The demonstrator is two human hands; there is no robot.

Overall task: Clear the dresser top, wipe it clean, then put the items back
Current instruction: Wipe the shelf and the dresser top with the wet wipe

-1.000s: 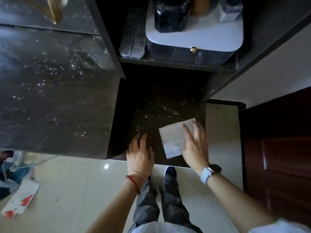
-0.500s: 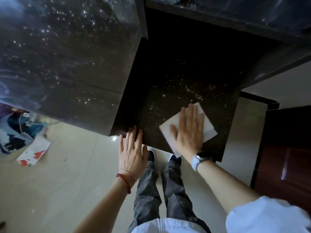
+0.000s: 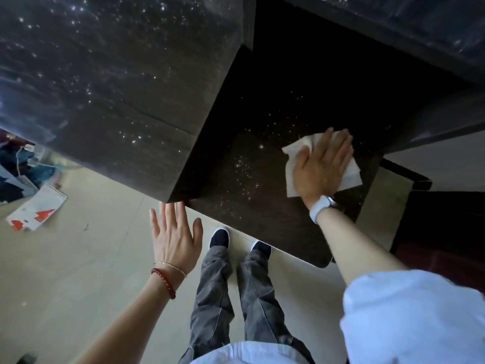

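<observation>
Your right hand (image 3: 321,168) lies flat, fingers straight, pressing the white wipe (image 3: 350,174) onto the dark bench (image 3: 262,195); the wipe is bunched under the palm, with its edges showing on both sides of the hand. Your left hand (image 3: 174,236) is spread wide and holds nothing, its fingertips close to the bench corner; whether they touch it, you cannot tell from here. No items stand on the part of the bench top that shows, so this looks like the wiping step. Pale specks (image 3: 244,166) lie between your two hands, just left of the wipe. Keep the palm flat and the pressure even, and draw the wipe toward your left hand in overlapping passes so the specks gather rather than scatter. Flatten the wipe if it bunches further. Let the left hand steady you at the corner, clear of the wipe's path.
</observation>
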